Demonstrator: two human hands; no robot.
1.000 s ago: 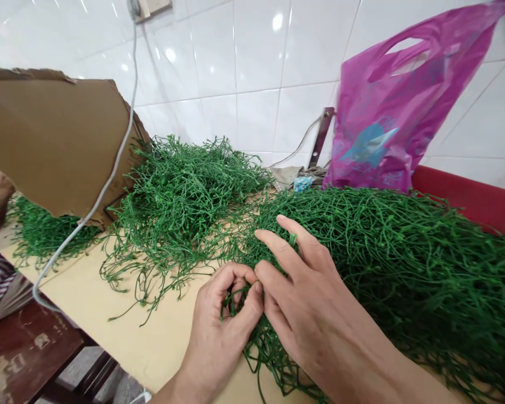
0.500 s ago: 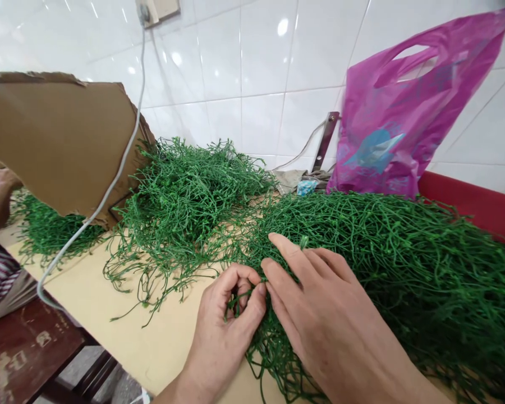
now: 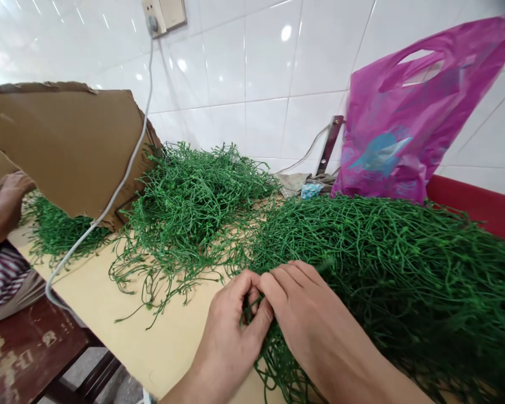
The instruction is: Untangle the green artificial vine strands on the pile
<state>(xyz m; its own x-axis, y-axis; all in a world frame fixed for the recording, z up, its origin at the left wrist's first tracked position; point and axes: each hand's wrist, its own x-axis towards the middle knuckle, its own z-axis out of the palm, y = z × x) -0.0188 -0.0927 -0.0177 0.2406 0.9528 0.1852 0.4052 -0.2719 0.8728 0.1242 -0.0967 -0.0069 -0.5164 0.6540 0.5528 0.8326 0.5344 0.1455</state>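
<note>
My left hand (image 3: 235,325) is closed, thumb and forefinger pinching a thin green stem (image 3: 247,308), most of it hidden in the fingers. Against those fingertips sits my right hand (image 3: 307,314), palm down and fingers curled together. It seems to grip the same green strand, though its fingertips are mostly covered. A blurred green tip (image 3: 329,264) pokes out past its knuckles. Both hands are over the near left edge of a big heap of green artificial-looking stems (image 3: 395,258). Some strands hang below the hands.
Another stem pile (image 3: 197,196) lies left of centre on the pale tabletop (image 3: 172,348). A cardboard sheet (image 3: 76,146) stands beside it, crossed by a grey cable (image 3: 122,182). A pink bag (image 3: 395,123) leans on the wall. Another person's arm (image 3: 4,210) shows far left.
My right hand's fingers, extended and spread before, have curled down against my left fingertips. My left hand keeps its pinch. The view has shifted slightly.
</note>
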